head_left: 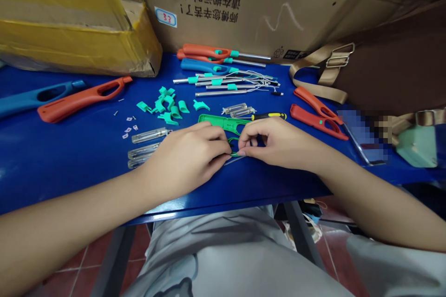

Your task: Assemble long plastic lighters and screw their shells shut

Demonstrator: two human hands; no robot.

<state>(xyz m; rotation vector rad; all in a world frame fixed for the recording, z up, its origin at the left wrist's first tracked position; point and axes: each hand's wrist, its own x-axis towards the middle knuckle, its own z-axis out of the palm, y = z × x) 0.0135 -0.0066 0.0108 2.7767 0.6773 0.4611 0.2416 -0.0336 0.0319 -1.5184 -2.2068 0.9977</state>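
Note:
Both hands meet over the near middle of a blue table (69, 157). My left hand (190, 157) is closed, its fingers pinching the near end of a green plastic lighter shell (223, 123) that lies flat on the table. My right hand (275, 141) is closed too, thumb and fingers pinching the same green piece from the right. What sits between the fingertips is too small to make out. A thin metal rod pokes out under the hands.
Orange (81, 100) and blue (33, 97) lighter shells lie at left, teal triggers (165, 105) and clear tubes (148, 135) in the middle, finished lighters and metal tubes (223, 71) at the back, orange shells (318, 113) and a yellow-black screwdriver (270, 115) at right. Cardboard boxes (244, 4) stand behind.

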